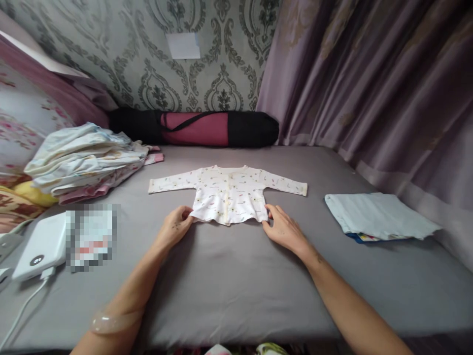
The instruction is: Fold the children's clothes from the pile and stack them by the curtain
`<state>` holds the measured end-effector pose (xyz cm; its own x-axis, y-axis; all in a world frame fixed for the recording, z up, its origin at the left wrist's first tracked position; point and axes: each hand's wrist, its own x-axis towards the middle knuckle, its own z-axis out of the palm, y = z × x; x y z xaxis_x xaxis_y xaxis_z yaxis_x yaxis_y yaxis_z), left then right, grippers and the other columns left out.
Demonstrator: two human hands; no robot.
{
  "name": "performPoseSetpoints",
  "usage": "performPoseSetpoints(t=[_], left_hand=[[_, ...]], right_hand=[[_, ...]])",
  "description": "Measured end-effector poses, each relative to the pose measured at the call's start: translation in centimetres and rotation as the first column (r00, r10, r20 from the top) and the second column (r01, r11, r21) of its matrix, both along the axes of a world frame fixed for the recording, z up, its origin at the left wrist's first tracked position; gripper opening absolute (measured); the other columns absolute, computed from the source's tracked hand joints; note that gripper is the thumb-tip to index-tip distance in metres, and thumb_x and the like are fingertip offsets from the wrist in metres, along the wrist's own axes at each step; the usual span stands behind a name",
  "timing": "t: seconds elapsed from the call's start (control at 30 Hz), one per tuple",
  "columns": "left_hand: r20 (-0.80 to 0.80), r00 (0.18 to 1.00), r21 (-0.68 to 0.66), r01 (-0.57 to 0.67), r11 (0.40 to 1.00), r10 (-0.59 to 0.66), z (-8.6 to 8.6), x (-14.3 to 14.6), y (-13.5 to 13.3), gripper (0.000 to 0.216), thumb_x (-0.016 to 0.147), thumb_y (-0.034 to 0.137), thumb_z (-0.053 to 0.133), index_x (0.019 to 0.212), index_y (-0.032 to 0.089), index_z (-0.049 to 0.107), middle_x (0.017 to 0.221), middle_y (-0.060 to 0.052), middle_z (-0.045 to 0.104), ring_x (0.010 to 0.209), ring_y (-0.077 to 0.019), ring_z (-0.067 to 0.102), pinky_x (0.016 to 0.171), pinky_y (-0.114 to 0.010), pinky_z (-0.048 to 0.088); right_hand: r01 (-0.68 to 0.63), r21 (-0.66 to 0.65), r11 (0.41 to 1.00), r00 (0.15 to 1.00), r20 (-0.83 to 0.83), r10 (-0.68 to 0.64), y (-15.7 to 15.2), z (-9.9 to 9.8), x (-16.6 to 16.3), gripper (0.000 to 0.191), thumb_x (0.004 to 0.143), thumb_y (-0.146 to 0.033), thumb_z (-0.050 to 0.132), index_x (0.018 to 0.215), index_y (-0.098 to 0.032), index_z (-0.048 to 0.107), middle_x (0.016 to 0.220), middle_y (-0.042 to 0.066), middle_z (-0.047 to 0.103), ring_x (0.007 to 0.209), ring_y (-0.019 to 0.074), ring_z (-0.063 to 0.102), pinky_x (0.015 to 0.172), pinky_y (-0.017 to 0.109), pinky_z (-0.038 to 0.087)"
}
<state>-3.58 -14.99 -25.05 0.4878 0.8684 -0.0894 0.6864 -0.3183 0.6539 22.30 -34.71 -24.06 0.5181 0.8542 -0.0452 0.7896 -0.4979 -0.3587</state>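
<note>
A small white baby shirt [227, 193] with a fine print lies flat on the grey bed sheet [236, 276], both long sleeves spread out sideways. My left hand [173, 227] pinches the shirt's bottom left hem corner, fingers curled. At the bottom right hem corner rests my right hand [283, 229], its fingers closed on the cloth edge. A pale bangle [113, 321] sits on my left wrist.
A pile of unfolded clothes [84, 160] lies at the left. Folded light blue cloths [377, 214] lie at the right. A black and maroon rolled bag [195, 128] lies against the wall. A white power bank [40, 246] with a cable sits near left. Curtains hang at the right.
</note>
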Motion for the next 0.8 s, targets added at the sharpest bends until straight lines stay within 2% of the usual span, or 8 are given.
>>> performPoseSetpoints(t=[0.1, 0.2, 0.27, 0.37, 0.57, 0.8], left_hand=[[-0.004, 1.0, 0.074, -0.018, 0.997, 0.019, -0.1, 0.2, -0.1, 0.029, 0.079, 0.035, 0.042, 0.093, 0.02, 0.063, 0.07, -0.001, 0.064, 0.07, -0.0183, 0.059, 0.065, -0.026, 0.041], [0.06, 0.997, 0.039, -0.057, 0.998, 0.055, 0.0, 0.4, -0.5, 0.032, 0.083, 0.036, 0.038, 0.102, 0.021, 0.059, 0.067, 0.001, 0.063, 0.064, -0.0173, 0.058, 0.063, -0.025, 0.041], [0.081, 0.994, 0.014, -0.069, 0.998, 0.067, 0.0, 0.6, -0.7, 0.032, 0.083, 0.038, 0.041, 0.105, 0.021, 0.055, 0.065, 0.002, 0.062, 0.062, -0.0169, 0.057, 0.062, -0.025, 0.04], [0.039, 0.998, 0.058, -0.057, 0.997, 0.055, 0.0, 0.9, -1.1, 0.032, 0.078, 0.036, 0.049, 0.107, 0.021, 0.052, 0.065, 0.003, 0.058, 0.064, -0.0169, 0.055, 0.062, -0.025, 0.039], [-0.031, 0.998, 0.165, 0.057, 0.985, -0.052, -0.2, 0.1, -0.4, 0.033, 0.08, 0.03, 0.045, 0.112, 0.024, 0.05, 0.066, 0.004, 0.051, 0.064, -0.0162, 0.051, 0.063, -0.025, 0.038], [-0.148, 0.966, 0.246, 0.245, 0.938, -0.214, -0.3, -1.3, 0.8, 0.031, 0.087, 0.035, 0.042, 0.111, 0.022, 0.056, 0.075, 0.0, 0.057, 0.068, -0.0166, 0.054, 0.065, -0.025, 0.039]], right_hand=[[0.053, 0.018, 0.998, 0.997, 0.048, -0.054, 0.4, -0.3, -0.6, 0.036, 0.087, -0.032, 0.047, 0.123, -0.028, 0.053, 0.105, 0.004, 0.064, 0.09, 0.0211, 0.061, 0.069, 0.028, 0.039], [0.079, 0.036, 0.996, 0.995, 0.063, -0.081, 0.8, -0.4, -1.0, 0.031, 0.089, -0.032, 0.046, 0.119, -0.028, 0.056, 0.1, 0.003, 0.066, 0.089, 0.0216, 0.062, 0.069, 0.029, 0.039], [0.101, 0.028, 0.995, 0.991, 0.082, -0.103, 1.0, -0.4, -1.5, 0.031, 0.091, -0.033, 0.045, 0.119, -0.027, 0.056, 0.103, 0.004, 0.067, 0.089, 0.0223, 0.063, 0.069, 0.029, 0.039], [0.107, 0.017, 0.994, 0.986, 0.125, -0.108, 1.2, -0.4, -1.9, 0.032, 0.092, -0.032, 0.043, 0.122, -0.026, 0.053, 0.108, 0.007, 0.066, 0.09, 0.0232, 0.063, 0.068, 0.03, 0.039], [-0.024, 0.007, 1.0, 0.99, 0.142, 0.023, 0.7, -0.5, -0.5, 0.037, 0.09, -0.016, 0.04, 0.126, -0.02, 0.05, 0.117, 0.009, 0.062, 0.1, 0.0216, 0.06, 0.077, 0.028, 0.04], [-0.049, -0.056, 0.997, 0.983, 0.174, 0.058, -0.1, -0.3, 0.7, 0.038, 0.09, -0.017, 0.041, 0.127, -0.021, 0.051, 0.118, 0.008, 0.06, 0.099, 0.0215, 0.059, 0.076, 0.029, 0.04]])
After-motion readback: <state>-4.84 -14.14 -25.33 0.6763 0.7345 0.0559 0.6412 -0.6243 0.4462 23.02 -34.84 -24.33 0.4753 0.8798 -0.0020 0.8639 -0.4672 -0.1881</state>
